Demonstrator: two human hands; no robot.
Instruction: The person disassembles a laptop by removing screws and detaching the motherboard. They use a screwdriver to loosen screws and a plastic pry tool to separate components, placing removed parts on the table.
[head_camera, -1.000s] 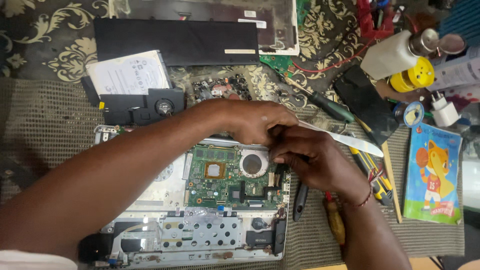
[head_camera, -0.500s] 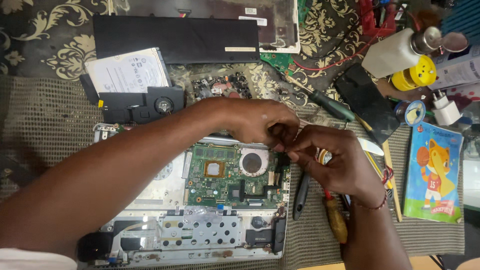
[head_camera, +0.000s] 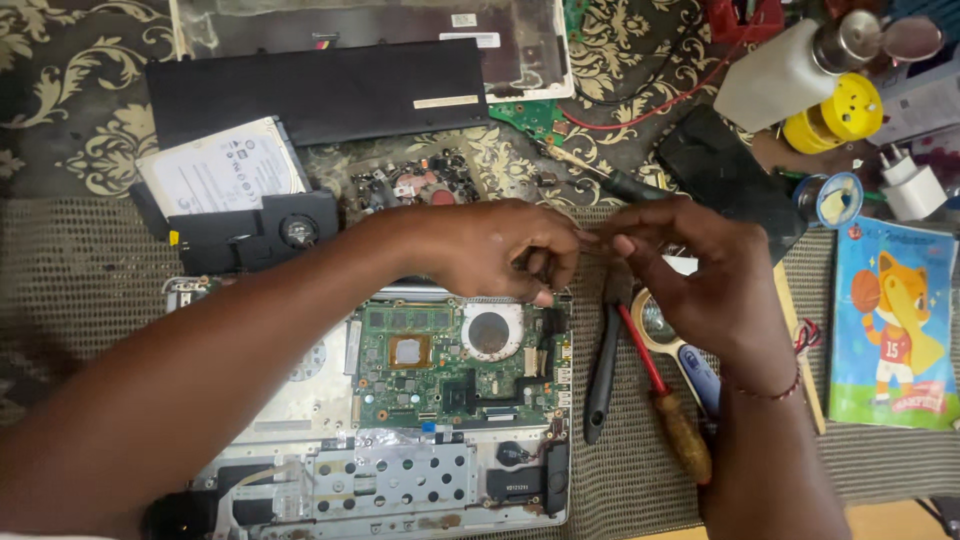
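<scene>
An opened laptop base (head_camera: 300, 400) lies on a mesh mat, its green motherboard (head_camera: 440, 365) and round fan (head_camera: 490, 330) exposed. My left hand (head_camera: 490, 250) reaches in from the lower left and hovers over the board's top right corner, fingers curled. My right hand (head_camera: 700, 275) comes up from the lower right. Its thumb and forefinger meet the left fingertips just right of the board. Both hands pinch a tiny part there, too small to identify. Black pliers (head_camera: 603, 375) and a brown-handled screwdriver (head_camera: 675, 420) lie below the right hand.
Behind the laptop lie a hard drive (head_camera: 220, 175), a black speaker module (head_camera: 255, 230), a long black panel (head_camera: 320, 90) and a pile of small screws (head_camera: 410, 185). At right are a black phone (head_camera: 725, 175), a white bottle (head_camera: 775, 70), a yellow roll (head_camera: 835, 110) and a cartoon booklet (head_camera: 890, 320).
My right hand has lifted off the board's right edge and moved up, uncovering the pliers and screwdriver. Both hands now meet at the fingertips above the board's corner.
</scene>
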